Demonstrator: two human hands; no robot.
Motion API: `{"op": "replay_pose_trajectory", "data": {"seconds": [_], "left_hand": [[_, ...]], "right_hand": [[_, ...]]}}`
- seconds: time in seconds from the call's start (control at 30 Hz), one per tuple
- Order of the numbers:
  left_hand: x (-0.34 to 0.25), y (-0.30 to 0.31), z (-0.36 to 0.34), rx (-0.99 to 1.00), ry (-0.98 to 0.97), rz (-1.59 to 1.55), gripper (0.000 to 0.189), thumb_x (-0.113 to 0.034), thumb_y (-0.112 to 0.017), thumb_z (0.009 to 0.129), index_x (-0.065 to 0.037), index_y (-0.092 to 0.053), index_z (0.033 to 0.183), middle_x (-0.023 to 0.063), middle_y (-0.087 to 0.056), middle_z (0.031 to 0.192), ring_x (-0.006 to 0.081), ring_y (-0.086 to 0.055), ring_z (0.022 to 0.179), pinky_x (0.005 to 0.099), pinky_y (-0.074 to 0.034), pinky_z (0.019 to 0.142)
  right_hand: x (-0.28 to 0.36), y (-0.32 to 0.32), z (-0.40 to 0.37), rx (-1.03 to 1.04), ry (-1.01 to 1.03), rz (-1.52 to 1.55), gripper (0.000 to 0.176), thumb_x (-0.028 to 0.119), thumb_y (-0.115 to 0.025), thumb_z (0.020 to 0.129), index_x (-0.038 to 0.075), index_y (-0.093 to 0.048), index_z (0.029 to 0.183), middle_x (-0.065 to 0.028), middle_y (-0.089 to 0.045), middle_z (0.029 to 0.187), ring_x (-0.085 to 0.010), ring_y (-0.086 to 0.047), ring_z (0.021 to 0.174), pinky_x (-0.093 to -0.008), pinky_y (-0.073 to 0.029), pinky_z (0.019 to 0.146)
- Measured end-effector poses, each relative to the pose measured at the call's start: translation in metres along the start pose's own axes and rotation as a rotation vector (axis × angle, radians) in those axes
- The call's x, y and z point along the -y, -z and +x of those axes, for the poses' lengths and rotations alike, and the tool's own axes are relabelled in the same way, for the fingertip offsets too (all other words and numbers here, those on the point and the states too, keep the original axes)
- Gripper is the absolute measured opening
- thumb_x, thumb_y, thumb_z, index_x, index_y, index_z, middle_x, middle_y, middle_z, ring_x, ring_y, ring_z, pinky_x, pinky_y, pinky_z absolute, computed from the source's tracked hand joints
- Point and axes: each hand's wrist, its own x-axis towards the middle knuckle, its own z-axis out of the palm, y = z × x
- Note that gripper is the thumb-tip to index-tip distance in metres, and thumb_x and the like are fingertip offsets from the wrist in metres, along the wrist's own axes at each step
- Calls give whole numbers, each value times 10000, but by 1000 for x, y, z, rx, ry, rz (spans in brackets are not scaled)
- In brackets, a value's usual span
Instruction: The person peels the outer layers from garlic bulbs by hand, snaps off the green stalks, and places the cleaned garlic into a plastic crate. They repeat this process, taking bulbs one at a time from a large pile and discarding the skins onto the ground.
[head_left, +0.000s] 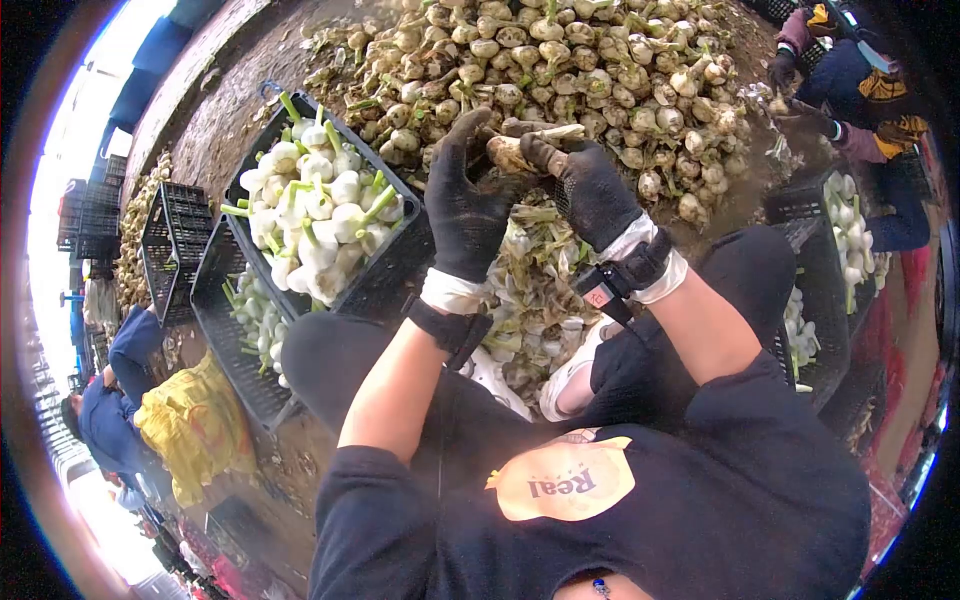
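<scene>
In black gloves, my two hands meet above a litter of peelings between my knees. A brownish, unpeeled garlic bulb (510,154) with a pale stem lies between them. My left hand (468,205) curls its fingers round the bulb end. On the stem side, my right hand (596,197) grips with thumb and fingers; the fingertips partly hide the bulb. Beneath the hands are loose garlic skins (540,265). Close beyond them rises a big heap of dirty garlic (600,80).
To the left, a black crate (375,268) holds clean white bulbs with cut green stems, beside a lower crate (215,290). More garlic crates (825,290) stand at right. A co-worker's gloved hands (800,95) work at upper right. Another person (110,410) sits at far left.
</scene>
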Motion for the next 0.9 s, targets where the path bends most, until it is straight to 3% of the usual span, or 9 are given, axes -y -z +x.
{"op": "replay_pose_trajectory", "data": {"seconds": [0.1, 0.4, 0.43, 0.57, 0.63, 0.73, 0.8, 0.83, 0.9], "left_hand": [[6, -1, 3, -14, -3, -102, 663, -4, -821, 719, -46, -534, 1314, 86, -608, 1222, 188, -610, 1082, 315, -515, 924], [0, -1, 0, 41, -154, 314, 700, -108, -847, 738, -37, -507, 1346, 101, -597, 1251, 170, -582, 1107, 317, -495, 959], [-2, -2, 0, 43, -154, 315, 700, -108, -847, 738, -37, -507, 1346, 101, -597, 1251, 170, -582, 1107, 317, -495, 959], [-8, -4, 0, 24, 18, -64, 673, 20, -817, 719, -36, -522, 1321, 82, -614, 1196, 167, -602, 1075, 307, -509, 934], [-8, -3, -1, 23, 108, -202, 671, 20, -814, 728, -31, -516, 1327, 85, -611, 1192, 162, -595, 1077, 303, -504, 939], [-4, 0, 2, -11, 212, -238, 604, -58, -788, 806, -22, -503, 1338, 89, -612, 1170, 141, -603, 1035, 287, -515, 905], [1, 3, 3, -10, 464, -341, 540, -158, -738, 880, -21, -496, 1344, 95, -629, 1127, 137, -627, 971, 285, -543, 833], [1, -3, 1, -45, 403, -387, 502, -283, -658, 943, -33, -500, 1348, 91, -650, 1067, 127, -644, 883, 272, -555, 751], [15, 1, -1, -7, 434, -390, 508, -270, -664, 930, -15, -500, 1338, 93, -652, 1070, 156, -640, 893, 287, -542, 800]], "right_hand": [[-5, 3, 1, -20, -42, 190, 356, 258, -539, 1019, -12, -630, 1233, -79, -679, 1139, -127, -629, 1023, -258, -497, 877], [3, -1, -5, -46, 11, 72, 360, 308, -561, 1004, -9, -680, 1127, -64, -723, 1022, -121, -657, 888, -281, -525, 796], [-8, 4, -1, -41, 107, -136, 339, 285, -564, 1003, -14, -677, 1118, -81, -725, 1006, -129, -666, 871, -276, -527, 785], [-15, 9, 0, 7, 115, -150, 356, 235, -515, 1030, -32, -617, 1241, -85, -676, 1150, -136, -628, 1038, -273, -498, 914], [-14, 7, 2, -91, -39, 177, 257, 211, -588, 988, -14, -678, 1076, -136, -717, 979, -185, -675, 867, -298, -529, 764], [-6, 9, 0, -131, 83, -293, 240, 190, -610, 971, -22, -682, 1057, -115, -722, 964, -175, -673, 846, -299, -530, 746], [-13, 9, 0, -121, 139, -344, 229, 179, -627, 958, -21, -685, 1053, -101, -723, 958, -165, -668, 839, -298, -530, 743], [-15, 8, 0, -109, 195, -394, 220, 169, -644, 944, -20, -687, 1048, -87, -723, 951, -156, -663, 832, -298, -529, 740], [-8, 3, -2, -43, 116, -245, 220, 163, -645, 941, -18, -687, 1059, -90, -720, 978, -151, -657, 862, -307, -526, 764]]}}
